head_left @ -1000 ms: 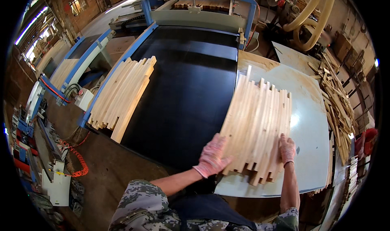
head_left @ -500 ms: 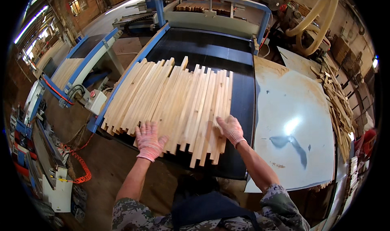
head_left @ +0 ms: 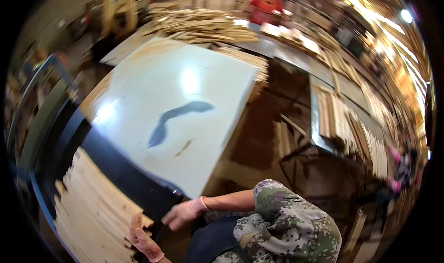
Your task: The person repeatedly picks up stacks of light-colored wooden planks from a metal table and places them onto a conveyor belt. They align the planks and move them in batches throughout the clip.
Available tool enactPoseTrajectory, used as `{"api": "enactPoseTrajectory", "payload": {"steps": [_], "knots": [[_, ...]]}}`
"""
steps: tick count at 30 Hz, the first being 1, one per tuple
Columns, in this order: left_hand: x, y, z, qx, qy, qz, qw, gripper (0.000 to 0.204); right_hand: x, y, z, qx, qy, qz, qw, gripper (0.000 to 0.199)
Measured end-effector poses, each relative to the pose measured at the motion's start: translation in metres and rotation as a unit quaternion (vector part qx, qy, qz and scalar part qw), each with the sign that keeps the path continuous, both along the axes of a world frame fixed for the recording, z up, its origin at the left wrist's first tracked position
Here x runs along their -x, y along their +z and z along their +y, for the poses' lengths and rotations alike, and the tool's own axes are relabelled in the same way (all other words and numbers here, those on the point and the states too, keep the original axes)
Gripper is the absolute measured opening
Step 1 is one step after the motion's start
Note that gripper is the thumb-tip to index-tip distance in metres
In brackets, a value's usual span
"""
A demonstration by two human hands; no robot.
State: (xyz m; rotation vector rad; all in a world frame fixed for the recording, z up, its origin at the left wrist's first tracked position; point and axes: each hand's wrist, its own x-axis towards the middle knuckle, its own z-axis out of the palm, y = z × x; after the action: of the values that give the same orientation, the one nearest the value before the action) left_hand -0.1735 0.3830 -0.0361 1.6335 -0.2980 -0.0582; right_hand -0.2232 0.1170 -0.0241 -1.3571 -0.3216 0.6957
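Observation:
A row of pale wooden strips (head_left: 95, 207) lies side by side on the black conveyor belt (head_left: 125, 159) at the lower left, their ends uneven. My left hand (head_left: 145, 242), in a pinkish knit glove, is at the near ends of the strips with its fingers apart. It seems to touch them, though blur hides the exact contact. My right hand (head_left: 186, 213), gloved alike, hovers off the belt's near corner, to the right of the strips. Its fingers stretch out toward the left, slightly smeared, and nothing shows in them.
A large pale sheet-topped table (head_left: 203, 78) adjoins the belt. Loose wood strips (head_left: 199, 26) are heaped beyond it. On the right, a metal-edged bench (head_left: 317, 129) carries rows of strips. A person in red (head_left: 266, 8) is at the back; another person (head_left: 404, 170) is at far right.
My view has swung right, so the strips now appear at lower left. My right hand has left the strips and come back toward my body; my left hand stays at their near ends.

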Motion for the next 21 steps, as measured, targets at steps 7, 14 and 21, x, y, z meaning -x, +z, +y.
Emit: {"api": "enactPoseTrajectory", "payload": {"steps": [7, 14, 21], "knots": [[0.052, 0.011, -0.247, -0.032, -0.325, 0.113, 0.938, 0.05, 0.204, -0.097, -0.214, 0.276, -0.346, 0.168, 0.881, 0.071], [0.166, -0.014, -0.472, -0.206, -0.536, 0.186, 0.798, 0.05, 0.464, -0.255, -0.356, 0.295, -0.453, 0.44, 0.717, 0.059], [0.25, -0.026, -0.613, -0.287, -0.672, 0.21, 0.649, 0.06, 0.595, -0.318, -0.336, 0.211, -0.616, 0.573, 0.498, 0.059]]}}
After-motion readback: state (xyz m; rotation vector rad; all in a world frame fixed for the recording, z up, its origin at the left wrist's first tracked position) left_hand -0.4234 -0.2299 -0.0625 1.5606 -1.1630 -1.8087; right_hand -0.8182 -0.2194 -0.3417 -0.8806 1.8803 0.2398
